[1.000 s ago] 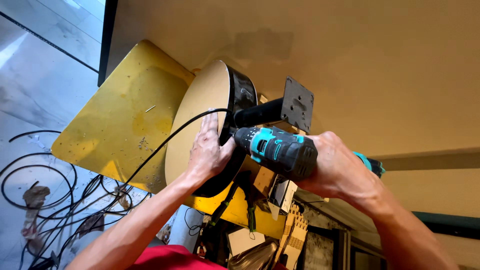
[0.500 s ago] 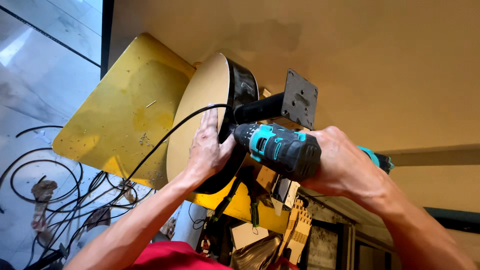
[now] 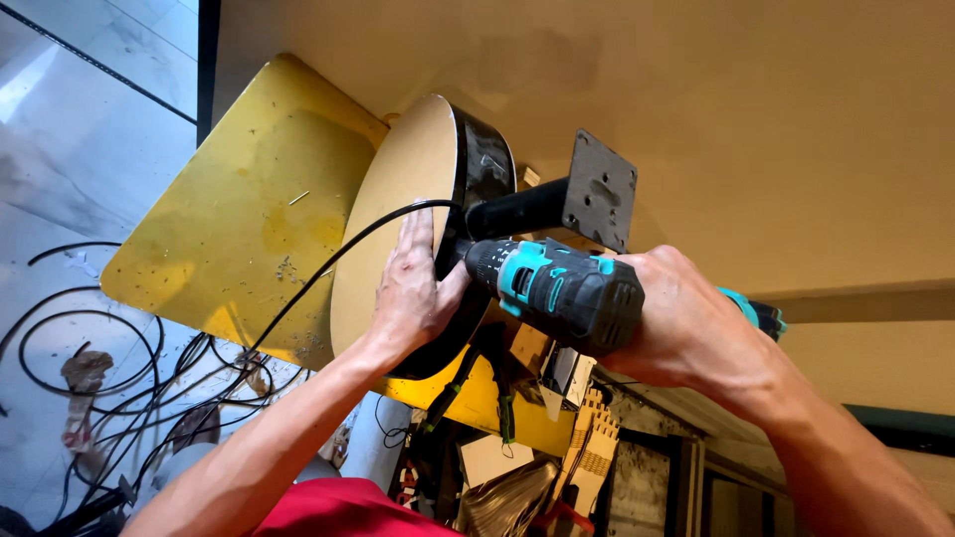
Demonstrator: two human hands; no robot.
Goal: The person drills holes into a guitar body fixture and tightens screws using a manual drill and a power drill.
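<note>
Compared with the views a second and half a second earlier, little had altered: the left hand [image 3: 416, 293] stayed flat, fingers extended, on the tan underside of the round seat disc [image 3: 393, 219], and the right hand [image 3: 686, 323] kept its closed grip on the black-and-teal cordless drill [image 3: 562, 290]. The drill's nose remained directed toward nine o'clock, at the seat's black rim beside the left thumb; only the camera seemed to drift slightly, which suggested that driving or seating of a fastener was in progress rather than finished. The seat lay on edge on the yellow table [image 3: 229, 214], at about eleven o'clock from the drill, with its black post and square mounting plate [image 3: 599, 189] projecting toward one o'clock. A black cable [image 3: 343, 249] crossed the disc and passed under the left fingers. The bit and any screw were hidden behind the thumb and chuck, so contact could not be confirmed. The trigger finger was concealed by the drill body. The clutter below the table at six o'clock and the cable loops [image 3: 90, 348] on the floor at eight o'clock were hard to resolve.
</note>
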